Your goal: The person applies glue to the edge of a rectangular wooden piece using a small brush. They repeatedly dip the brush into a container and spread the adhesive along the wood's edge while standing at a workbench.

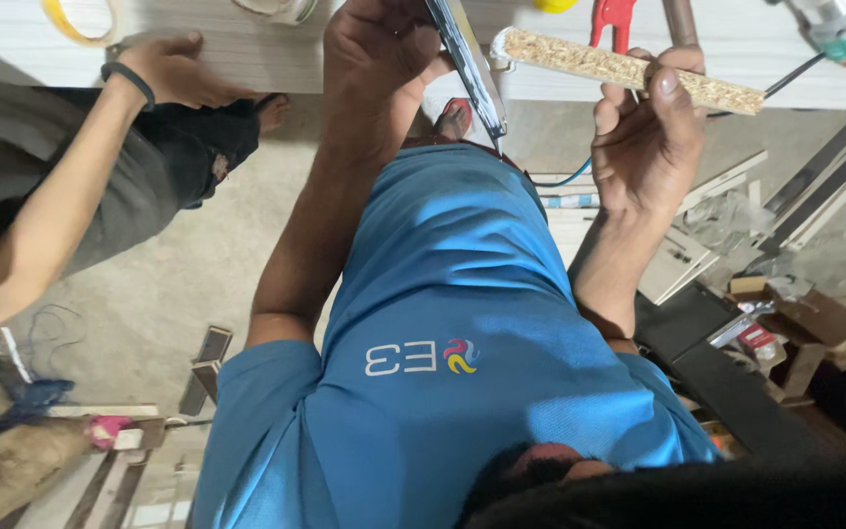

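Note:
My left hand [376, 61] is closed around a shiny flat metal tool [472, 73] whose blade points down toward my chest. My right hand [650, 137] grips a narrow strip of raw chipboard [580, 59], thumb on top, holding it level just right of the tool's blade. Both hands are raised in front of my blue shirt, at the edge of a pale workbench [247, 49]. Whether the tool's tip touches the strip's left end I cannot tell.
Another person's hand [173, 71] with a black wristband rests on the bench at the left. On the bench lie a yellow tape roll [75, 20], a red-handled tool [611, 20] and a green-and-silver power tool [839, 24]. Board offcuts and a cardboard box [810, 323] litter the floor at right.

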